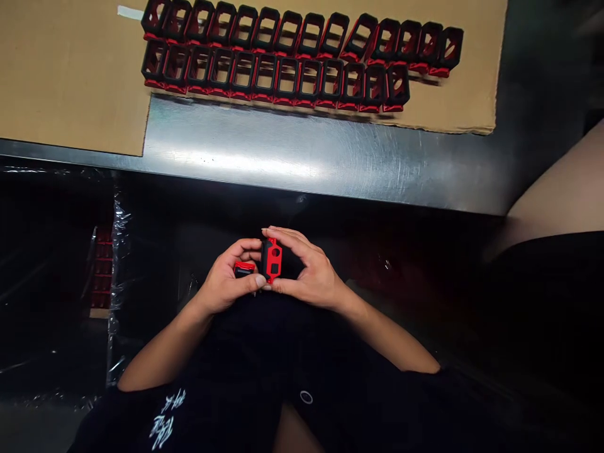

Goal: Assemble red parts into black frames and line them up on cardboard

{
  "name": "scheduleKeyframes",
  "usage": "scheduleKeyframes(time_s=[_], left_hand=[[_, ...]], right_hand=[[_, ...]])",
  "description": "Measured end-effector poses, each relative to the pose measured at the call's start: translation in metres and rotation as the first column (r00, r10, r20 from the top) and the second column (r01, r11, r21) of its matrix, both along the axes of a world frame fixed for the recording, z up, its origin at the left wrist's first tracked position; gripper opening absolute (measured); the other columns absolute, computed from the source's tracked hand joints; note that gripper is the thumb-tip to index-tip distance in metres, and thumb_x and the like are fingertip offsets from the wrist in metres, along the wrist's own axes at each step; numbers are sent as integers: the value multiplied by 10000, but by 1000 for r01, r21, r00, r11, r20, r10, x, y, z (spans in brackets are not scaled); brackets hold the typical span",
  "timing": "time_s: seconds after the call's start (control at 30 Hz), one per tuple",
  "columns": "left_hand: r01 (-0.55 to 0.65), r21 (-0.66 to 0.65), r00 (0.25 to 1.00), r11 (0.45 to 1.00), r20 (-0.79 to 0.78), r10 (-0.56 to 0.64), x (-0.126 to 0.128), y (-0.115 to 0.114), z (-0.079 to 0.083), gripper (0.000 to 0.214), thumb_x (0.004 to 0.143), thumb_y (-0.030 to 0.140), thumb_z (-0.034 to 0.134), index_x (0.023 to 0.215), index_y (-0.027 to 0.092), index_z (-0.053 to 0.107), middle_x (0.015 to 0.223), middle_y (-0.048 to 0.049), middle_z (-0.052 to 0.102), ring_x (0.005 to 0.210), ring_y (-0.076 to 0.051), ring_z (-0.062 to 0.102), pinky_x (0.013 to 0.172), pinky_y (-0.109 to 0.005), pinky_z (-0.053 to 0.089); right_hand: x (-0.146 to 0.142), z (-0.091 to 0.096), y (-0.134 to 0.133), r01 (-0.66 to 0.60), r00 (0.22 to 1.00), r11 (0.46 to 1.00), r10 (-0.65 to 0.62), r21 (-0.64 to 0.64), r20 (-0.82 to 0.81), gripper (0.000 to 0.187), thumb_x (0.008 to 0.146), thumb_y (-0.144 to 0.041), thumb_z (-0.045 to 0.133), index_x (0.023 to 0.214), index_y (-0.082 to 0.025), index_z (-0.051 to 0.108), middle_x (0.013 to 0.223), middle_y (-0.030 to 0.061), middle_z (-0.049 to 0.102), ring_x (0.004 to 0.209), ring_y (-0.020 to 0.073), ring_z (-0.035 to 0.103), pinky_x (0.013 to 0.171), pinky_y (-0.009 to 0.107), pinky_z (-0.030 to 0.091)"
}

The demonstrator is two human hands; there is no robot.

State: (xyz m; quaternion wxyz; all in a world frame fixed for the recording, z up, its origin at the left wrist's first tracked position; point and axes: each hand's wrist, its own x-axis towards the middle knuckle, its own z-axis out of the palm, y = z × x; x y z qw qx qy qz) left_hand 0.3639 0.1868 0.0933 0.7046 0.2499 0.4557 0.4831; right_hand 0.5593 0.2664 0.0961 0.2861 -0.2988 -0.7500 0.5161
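- The left hand [228,278] had its grip closed on a small red-and-black piece [244,269], fingers curled around it.
- The right hand [307,272] gripped a red-and-black moulded frame [271,259] between thumb and fingertips, near the steel bench [283,157].
- Pinching the frame at both ends held it steady, a sound hold for close work.
- Two rows of black-and-red frames [302,56] stood far off on a cardboard sheet [70,75].
- Red parts [102,270] lay behind clear plastic [117,283] at left.
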Motion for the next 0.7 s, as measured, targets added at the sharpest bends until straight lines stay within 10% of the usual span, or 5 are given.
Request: scheduleKeyframes(time_s=[0.2, 0.33, 0.43, 0.53, 0.7], left_hand=[[24, 22, 982, 999, -190, -20, 1, -1, 6, 602, 700, 281, 914, 1217, 200, 617, 987, -46, 749, 815, -142, 729, 718, -212, 587], [75, 157, 898, 985, -440, 2, -3, -6, 7, 561, 761, 292, 866, 1255, 194, 617, 1050, -71, 763, 864, -171, 752, 767, -262, 619], [215, 295, 711, 931, -701, 58, -7, -7, 8, 508, 805, 234, 819, 1276, 207, 631, 1103, -73, 759, 905, -177, 750, 810, -287, 628], [361, 439, 585, 823, -794, 167, -10, -3, 9, 442, 867, 153, 744, 1291, 212, 633, 1154, -84, 740, 1012, -179, 735, 885, -296, 624], [279, 461, 551, 842, -795, 253, -12, 1, 10, 391, 894, 153, 712, 1274, 214, 644, 1307, -126, 680, 1086, -203, 721, 929, -335, 621]], right_hand=[[1, 2, 0, -13, 1000, 992, 12, 127, 8, 794, 793, -334, 864, 1504, -261, 519, 1425, 142, 649, 1395, 331, 545, 1148, 564, 473], [11, 12, 3, 17, 999, 970, -27, -241, -36, 673, 759, -447, 878, 1353, -221, 658, 1291, 135, 713, 1191, 296, 681, 943, 426, 605], [16, 17, 6, -19, 997, 733, -34, -680, -65, 425, 885, -532, 727, 1119, -179, 762, 801, 46, 745, 608, 126, 657, 506, 218, 507], [11, 20, 4, -62, 997, 563, -9, -824, -80, 392, 844, -536, 766, 968, -164, 791, 591, -14, 654, 444, 67, 495, 411, 180, 369], [2, 25, -3, 7, 998, 712, -44, -702, -36, 227, 807, -394, 831, 870, -178, 806, 645, 2, 707, 511, 96, 574, 491, 214, 454]])
